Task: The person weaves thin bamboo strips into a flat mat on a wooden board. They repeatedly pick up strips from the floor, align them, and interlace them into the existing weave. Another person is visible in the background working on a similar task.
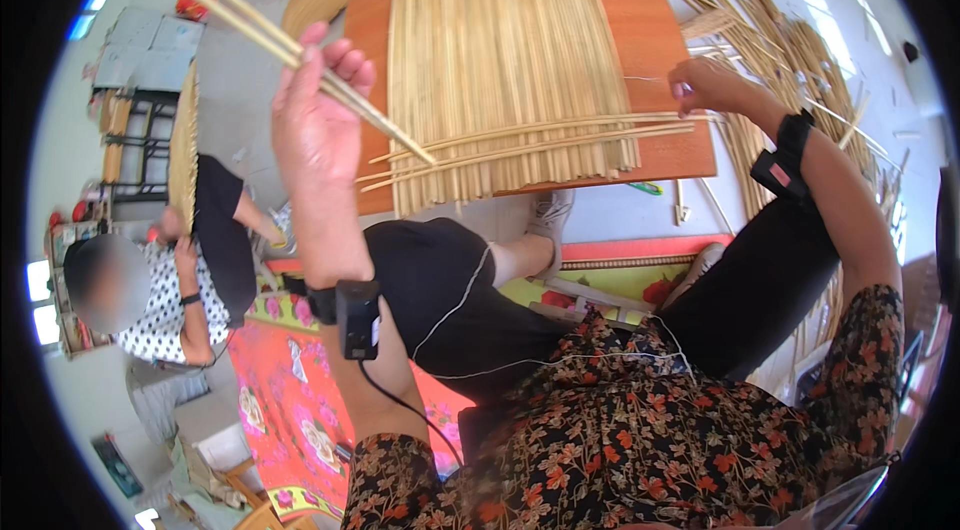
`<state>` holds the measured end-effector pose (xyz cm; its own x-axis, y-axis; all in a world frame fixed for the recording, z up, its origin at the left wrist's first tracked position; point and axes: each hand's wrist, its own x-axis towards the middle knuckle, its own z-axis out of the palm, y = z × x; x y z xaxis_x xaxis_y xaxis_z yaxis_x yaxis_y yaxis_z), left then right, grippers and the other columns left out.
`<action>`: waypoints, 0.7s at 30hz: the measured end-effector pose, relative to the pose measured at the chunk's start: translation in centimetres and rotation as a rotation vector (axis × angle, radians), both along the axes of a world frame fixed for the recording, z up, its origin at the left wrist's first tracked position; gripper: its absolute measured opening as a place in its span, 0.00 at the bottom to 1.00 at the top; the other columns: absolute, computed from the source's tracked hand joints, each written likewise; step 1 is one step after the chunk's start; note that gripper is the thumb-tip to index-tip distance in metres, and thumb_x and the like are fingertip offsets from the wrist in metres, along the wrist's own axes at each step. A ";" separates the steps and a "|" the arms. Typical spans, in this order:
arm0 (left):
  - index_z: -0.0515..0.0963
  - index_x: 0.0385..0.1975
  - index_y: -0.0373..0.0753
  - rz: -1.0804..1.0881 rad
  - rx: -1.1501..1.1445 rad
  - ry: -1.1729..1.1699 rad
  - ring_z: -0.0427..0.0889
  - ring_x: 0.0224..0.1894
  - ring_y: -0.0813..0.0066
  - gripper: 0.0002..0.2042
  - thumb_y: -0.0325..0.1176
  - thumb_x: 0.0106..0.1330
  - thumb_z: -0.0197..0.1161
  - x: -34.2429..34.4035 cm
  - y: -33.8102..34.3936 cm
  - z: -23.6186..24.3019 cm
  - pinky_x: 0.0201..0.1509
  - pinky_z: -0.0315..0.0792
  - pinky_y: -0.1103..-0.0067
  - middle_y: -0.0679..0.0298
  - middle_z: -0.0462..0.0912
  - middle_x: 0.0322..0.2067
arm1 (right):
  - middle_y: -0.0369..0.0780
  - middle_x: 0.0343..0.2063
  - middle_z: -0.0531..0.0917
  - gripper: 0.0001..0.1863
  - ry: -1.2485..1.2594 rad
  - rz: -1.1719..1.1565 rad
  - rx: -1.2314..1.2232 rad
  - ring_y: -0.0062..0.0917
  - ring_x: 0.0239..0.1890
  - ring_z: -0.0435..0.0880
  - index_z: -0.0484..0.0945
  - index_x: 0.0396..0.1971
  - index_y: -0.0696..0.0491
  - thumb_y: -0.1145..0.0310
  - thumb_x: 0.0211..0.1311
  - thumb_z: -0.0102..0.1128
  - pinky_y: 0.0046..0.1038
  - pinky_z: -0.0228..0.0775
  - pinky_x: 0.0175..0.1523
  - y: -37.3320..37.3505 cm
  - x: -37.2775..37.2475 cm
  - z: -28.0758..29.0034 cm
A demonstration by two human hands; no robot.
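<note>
My left hand (pixel 318 120) is raised at the table's left side, closed on two long pale sticks (pixel 255 25) that slant down over a mat of parallel thin sticks (pixel 490 40) on an orange wooden table (pixel 655 145). A few loose sticks (pixel 540 133) lie crosswise over the mat's near end. My right hand (pixel 700 85) is at the table's right edge, fingers curled, just above those crosswise sticks' ends; a thin white string runs near its fingertips, and what it grips is unclear. A white string (pixel 450 315) also loops over my lap.
Piles of loose sticks (pixel 800 80) lie on the floor at the right. A co-worker in a dotted shirt (pixel 170 300) sits at the left with a woven piece (pixel 185 140). A round woven item (pixel 315 0) is beyond the table. Floral mats (pixel 290 400) lie below me.
</note>
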<state>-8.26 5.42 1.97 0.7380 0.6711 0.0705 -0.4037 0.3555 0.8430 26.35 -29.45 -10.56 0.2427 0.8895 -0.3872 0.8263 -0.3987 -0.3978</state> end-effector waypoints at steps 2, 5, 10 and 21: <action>0.71 0.59 0.32 -0.016 0.009 -0.005 0.84 0.43 0.68 0.18 0.32 0.73 0.60 -0.8 0.4 0.0 0.52 0.80 0.70 0.57 0.84 0.41 | 0.41 0.25 0.85 0.14 -0.007 0.020 -0.093 0.38 0.35 0.85 0.82 0.24 0.56 0.66 0.40 0.77 0.41 0.74 0.39 0.4 -0.2 0.8; 0.71 0.60 0.32 -0.038 -0.002 -0.008 0.83 0.43 0.70 0.19 0.32 0.74 0.60 -0.6 0.4 -0.2 0.54 0.79 0.71 0.59 0.84 0.42 | 0.43 0.26 0.85 0.14 -0.073 0.096 -0.134 0.39 0.37 0.85 0.83 0.26 0.55 0.66 0.40 0.77 0.41 0.74 0.40 -1.2 0.3 -0.4; 0.71 0.61 0.34 -0.028 -0.007 0.041 0.83 0.43 0.74 0.19 0.31 0.74 0.59 0.4 -0.3 0.1 0.54 0.79 0.73 0.62 0.84 0.42 | 0.43 0.32 0.86 0.12 -0.114 0.052 -0.166 0.40 0.42 0.84 0.85 0.31 0.53 0.68 0.44 0.76 0.40 0.73 0.44 -2.7 0.2 -1.4; 0.71 0.59 0.33 -0.033 0.006 0.017 0.84 0.43 0.69 0.17 0.30 0.74 0.58 0.3 -0.6 0.2 0.53 0.80 0.70 0.58 0.83 0.41 | 0.43 0.26 0.84 0.07 0.120 -0.008 -0.028 0.34 0.34 0.85 0.85 0.27 0.57 0.71 0.49 0.69 0.36 0.74 0.42 -1.3 -0.5 0.6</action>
<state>-7.99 4.86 2.20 0.7611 0.6457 0.0618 -0.3772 0.3630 0.8521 25.84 -30.72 -9.91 0.2003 0.8758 -0.4391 0.7698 -0.4179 -0.4824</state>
